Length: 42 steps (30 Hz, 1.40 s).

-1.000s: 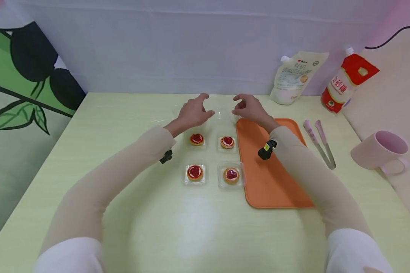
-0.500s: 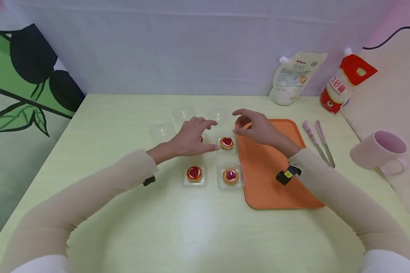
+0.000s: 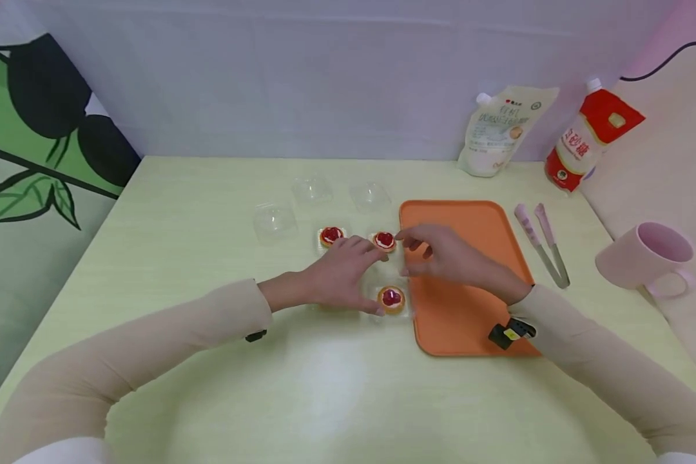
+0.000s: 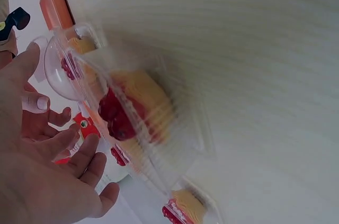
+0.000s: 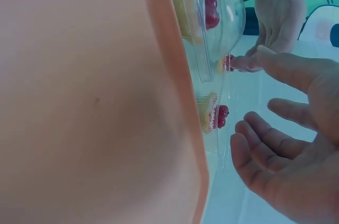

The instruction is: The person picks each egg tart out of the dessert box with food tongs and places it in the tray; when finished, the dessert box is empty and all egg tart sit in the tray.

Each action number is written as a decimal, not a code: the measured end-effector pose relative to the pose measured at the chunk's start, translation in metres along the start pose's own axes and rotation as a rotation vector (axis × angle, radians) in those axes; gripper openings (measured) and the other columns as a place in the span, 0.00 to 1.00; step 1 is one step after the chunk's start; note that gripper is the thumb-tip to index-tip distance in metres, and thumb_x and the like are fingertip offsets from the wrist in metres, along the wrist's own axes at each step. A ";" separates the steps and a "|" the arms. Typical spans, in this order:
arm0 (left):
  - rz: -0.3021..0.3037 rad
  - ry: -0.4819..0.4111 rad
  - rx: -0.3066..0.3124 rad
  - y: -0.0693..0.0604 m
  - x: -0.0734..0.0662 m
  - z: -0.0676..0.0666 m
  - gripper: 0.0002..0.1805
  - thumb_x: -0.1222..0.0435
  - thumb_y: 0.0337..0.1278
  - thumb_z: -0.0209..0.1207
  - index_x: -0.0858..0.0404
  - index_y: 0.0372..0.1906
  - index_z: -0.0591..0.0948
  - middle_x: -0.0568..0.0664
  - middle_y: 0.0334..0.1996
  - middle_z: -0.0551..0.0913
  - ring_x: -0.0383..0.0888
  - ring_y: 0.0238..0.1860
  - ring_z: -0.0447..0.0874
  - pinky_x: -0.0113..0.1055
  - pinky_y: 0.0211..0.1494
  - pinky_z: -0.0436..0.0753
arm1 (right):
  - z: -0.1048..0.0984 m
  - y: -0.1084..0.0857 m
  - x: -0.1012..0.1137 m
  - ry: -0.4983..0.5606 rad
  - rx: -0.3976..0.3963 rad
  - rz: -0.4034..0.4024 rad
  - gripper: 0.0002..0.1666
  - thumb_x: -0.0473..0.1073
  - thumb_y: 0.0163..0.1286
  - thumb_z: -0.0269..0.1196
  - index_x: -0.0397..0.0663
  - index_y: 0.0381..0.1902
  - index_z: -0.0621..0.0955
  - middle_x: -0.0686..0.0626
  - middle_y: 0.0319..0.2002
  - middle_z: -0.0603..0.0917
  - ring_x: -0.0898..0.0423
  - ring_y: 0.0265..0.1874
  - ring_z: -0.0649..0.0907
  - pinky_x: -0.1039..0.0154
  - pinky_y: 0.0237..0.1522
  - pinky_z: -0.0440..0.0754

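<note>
Red-topped tarts sit in clear plastic boxes mid-table: one at the back left [image 3: 331, 236], one at the back right [image 3: 384, 241], and one at the front right [image 3: 391, 299] under a clear domed lid [image 5: 233, 12]. My left hand [image 3: 341, 274], fingers spread and holding nothing, hovers beside the front right box and hides the front left tart, which shows close up in the left wrist view [image 4: 137, 107]. Over the left edge of the orange tray [image 3: 470, 316], my right hand [image 3: 446, 254] hangs with loosely bent fingers, empty, to the right of the tarts.
Three clear lids [image 3: 275, 221] [image 3: 311, 190] [image 3: 370, 195] lie behind the tarts. Pink-handled tongs [image 3: 542, 245] and a pink mug [image 3: 644, 254] are on the right. A white pouch [image 3: 501, 132] and a red pouch [image 3: 588, 138] stand at the back right.
Both hands have come toward me from the back of the table, the left over the front left tart, the right over the tray's left part. The lids behind are uncovered.
</note>
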<state>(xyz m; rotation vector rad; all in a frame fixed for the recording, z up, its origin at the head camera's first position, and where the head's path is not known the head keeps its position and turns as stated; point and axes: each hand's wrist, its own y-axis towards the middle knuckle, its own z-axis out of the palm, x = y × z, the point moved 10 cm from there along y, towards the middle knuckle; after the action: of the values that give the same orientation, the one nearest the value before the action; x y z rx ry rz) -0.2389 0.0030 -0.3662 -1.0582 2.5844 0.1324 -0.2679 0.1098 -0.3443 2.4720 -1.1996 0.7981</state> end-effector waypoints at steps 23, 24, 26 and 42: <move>-0.073 0.067 -0.036 -0.005 -0.004 0.015 0.37 0.39 0.41 0.73 0.53 0.56 0.76 0.44 0.52 0.83 0.47 0.62 0.71 0.61 0.70 0.56 | 0.038 -0.033 0.014 -0.145 0.079 -0.007 0.33 0.50 0.54 0.78 0.50 0.57 0.79 0.50 0.52 0.79 0.53 0.52 0.75 0.55 0.53 0.79; -0.073 0.069 -0.045 -0.006 -0.004 0.015 0.37 0.39 0.41 0.73 0.52 0.55 0.76 0.44 0.52 0.83 0.47 0.62 0.71 0.62 0.71 0.56 | 0.039 -0.033 0.014 -0.151 0.079 -0.005 0.35 0.51 0.53 0.78 0.50 0.57 0.79 0.51 0.52 0.79 0.54 0.51 0.75 0.56 0.52 0.79; -0.074 0.082 -0.056 -0.006 -0.005 0.015 0.36 0.39 0.42 0.72 0.52 0.55 0.76 0.44 0.51 0.84 0.47 0.62 0.71 0.62 0.71 0.55 | 0.040 -0.033 0.014 -0.163 0.076 -0.010 0.36 0.53 0.52 0.79 0.51 0.57 0.78 0.52 0.51 0.78 0.55 0.50 0.75 0.58 0.50 0.79; -0.060 0.265 -0.132 -0.011 -0.015 0.027 0.38 0.41 0.42 0.72 0.55 0.57 0.74 0.47 0.54 0.81 0.48 0.63 0.70 0.60 0.71 0.57 | 0.044 -0.039 0.012 -0.201 -0.012 -0.093 0.37 0.56 0.51 0.79 0.52 0.56 0.78 0.52 0.44 0.76 0.58 0.41 0.73 0.64 0.38 0.74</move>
<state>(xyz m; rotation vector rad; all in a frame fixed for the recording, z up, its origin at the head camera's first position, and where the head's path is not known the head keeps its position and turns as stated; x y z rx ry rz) -0.2137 0.0111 -0.3853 -1.2766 2.8075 0.1587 -0.2156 0.1057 -0.3727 2.6272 -1.1382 0.5262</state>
